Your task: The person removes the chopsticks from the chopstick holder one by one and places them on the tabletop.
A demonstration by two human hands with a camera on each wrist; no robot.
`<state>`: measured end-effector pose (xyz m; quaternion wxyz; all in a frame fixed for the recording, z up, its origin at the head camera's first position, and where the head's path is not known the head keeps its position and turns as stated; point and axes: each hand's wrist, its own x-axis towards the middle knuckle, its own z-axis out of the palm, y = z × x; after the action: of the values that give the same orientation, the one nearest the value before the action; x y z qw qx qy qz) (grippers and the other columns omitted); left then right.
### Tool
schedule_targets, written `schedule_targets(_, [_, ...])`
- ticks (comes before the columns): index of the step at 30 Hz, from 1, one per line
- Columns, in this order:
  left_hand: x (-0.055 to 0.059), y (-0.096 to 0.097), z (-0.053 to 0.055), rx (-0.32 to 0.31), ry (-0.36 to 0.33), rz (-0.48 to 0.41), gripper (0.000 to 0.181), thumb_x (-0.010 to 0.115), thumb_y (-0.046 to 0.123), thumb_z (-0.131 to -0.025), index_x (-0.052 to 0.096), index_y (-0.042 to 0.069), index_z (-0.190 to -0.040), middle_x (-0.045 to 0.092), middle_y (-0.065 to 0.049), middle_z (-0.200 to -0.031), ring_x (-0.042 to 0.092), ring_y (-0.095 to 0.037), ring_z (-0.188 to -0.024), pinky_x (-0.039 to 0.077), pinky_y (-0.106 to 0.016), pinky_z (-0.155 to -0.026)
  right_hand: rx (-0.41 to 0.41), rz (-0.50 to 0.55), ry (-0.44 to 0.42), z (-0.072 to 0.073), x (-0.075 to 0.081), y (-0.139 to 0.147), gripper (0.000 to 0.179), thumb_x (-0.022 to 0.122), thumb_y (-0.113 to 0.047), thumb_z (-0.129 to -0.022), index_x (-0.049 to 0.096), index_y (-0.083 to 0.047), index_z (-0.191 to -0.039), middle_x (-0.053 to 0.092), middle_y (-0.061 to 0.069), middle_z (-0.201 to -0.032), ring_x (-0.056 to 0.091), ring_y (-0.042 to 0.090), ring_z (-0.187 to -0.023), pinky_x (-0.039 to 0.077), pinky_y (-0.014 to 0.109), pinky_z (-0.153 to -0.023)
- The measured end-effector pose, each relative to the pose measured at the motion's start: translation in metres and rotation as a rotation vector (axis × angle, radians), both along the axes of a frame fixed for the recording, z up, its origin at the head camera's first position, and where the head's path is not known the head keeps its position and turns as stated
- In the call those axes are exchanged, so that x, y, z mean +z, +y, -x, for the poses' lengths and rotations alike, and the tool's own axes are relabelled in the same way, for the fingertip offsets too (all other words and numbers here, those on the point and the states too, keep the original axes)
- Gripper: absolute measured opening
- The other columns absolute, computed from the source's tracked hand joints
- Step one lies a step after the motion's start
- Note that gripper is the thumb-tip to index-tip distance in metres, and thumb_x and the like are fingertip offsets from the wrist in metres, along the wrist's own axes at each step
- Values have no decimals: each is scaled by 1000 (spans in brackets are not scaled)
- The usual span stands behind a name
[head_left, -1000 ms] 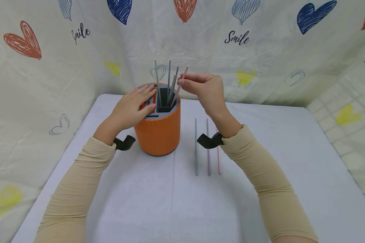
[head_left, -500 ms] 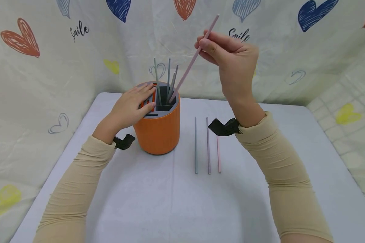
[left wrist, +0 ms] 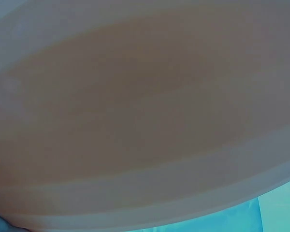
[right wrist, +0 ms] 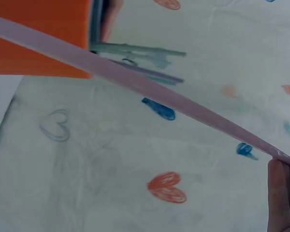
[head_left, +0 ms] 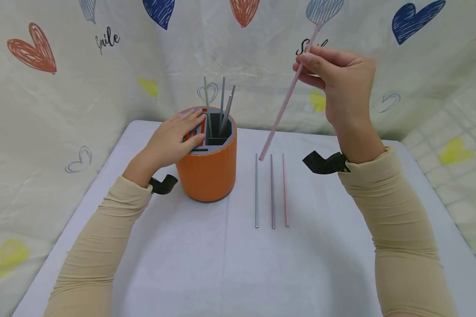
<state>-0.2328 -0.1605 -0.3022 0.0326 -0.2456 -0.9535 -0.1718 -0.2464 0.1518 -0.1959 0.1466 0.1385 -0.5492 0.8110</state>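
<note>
An orange round pen holder point(head_left: 206, 178) with a grey compartmented top stands on the table. My left hand point(head_left: 170, 140) rests across the left part of that top, fingers extended. Several thin sticks point(head_left: 222, 99), greenish, blue-grey and purple, lean upright in its dark square compartment. To the right, in the air, my right hand point(head_left: 344, 83) pinches a thin pink stick point(head_left: 282, 108) near its upper end. The stick slants, its lower tip over the far ends of the table sticks. In the right wrist view the pink stick point(right wrist: 150, 89) crosses in front of the holder point(right wrist: 38, 53).
Three sticks lie side by side on the white-covered table point(head_left: 190, 264): blue-grey point(head_left: 256, 193), purple point(head_left: 273, 193) and pink point(head_left: 286, 193). Behind the table hangs a cloth point(head_left: 262, 66) printed with hearts. A blurred brownish surface point(left wrist: 145, 106) fills most of the left wrist view.
My right hand has drawn the pink stick up out of the holder and carried it to the right. The left hand stays on the holder's top.
</note>
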Motion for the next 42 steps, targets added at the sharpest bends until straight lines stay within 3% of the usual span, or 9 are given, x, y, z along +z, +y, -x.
schedule_targets(7, [-1, 0, -1, -3, -4, -11, 58, 36, 41, -97, 30, 10, -146, 21, -4, -154, 15, -22, -143, 10, -38, -119, 117, -97, -360, 25, -52, 31, 24, 80, -4, -67, 73, 4, -89, 72, 12, -78, 70, 23, -70, 57, 32, -72])
schedule_targets(15, [1, 1, -2, -5, -9, -11, 59, 34, 43, -97, 28, 11, -146, 19, -4, -155, 14, -24, -144, 10, -40, -118, 128, -301, -666, 47, -118, 69, 8, 73, -8, -77, 75, -7, -84, 73, 4, -78, 71, 16, -75, 58, 26, -69])
schedule_targets(22, [3, 0, -3, 6, -9, -4, 58, 35, 42, -97, 29, 11, -146, 19, -4, -155, 14, -23, -144, 10, -39, -119, 182, -447, -755, 53, -157, 89, 8, 68, -11, -83, 75, -13, -84, 73, 1, -82, 70, 13, -79, 56, 27, -77])
schedule_targets(27, [2, 0, -1, 0, 2, -8, 59, 35, 43, -97, 29, 11, -146, 20, -3, -155, 14, -23, -144, 10, -39, -119, 225, -449, -814, 55, -172, 98, 8, 67, -10, -84, 75, -13, -81, 73, 1, -83, 70, 13, -80, 56, 25, -77])
schedule_targets(34, [1, 0, 2, -19, 17, -9, 59, 35, 43, -98, 29, 11, -146, 20, -4, -154, 14, -20, -144, 10, -37, -119, 228, -430, -907, 59, -188, 105, 13, 66, -8, -84, 73, -6, -95, 73, 3, -81, 70, 13, -79, 57, 24, -74])
schedule_targets(42, [0, -1, 2, -18, 14, -7, 58, 35, 42, -98, 29, 10, -146, 20, -4, -154, 14, -21, -144, 10, -37, -119, 228, -437, -929, 64, -209, 105, 13, 66, -5, -83, 72, -4, -95, 73, 4, -80, 71, 15, -78, 58, 24, -72])
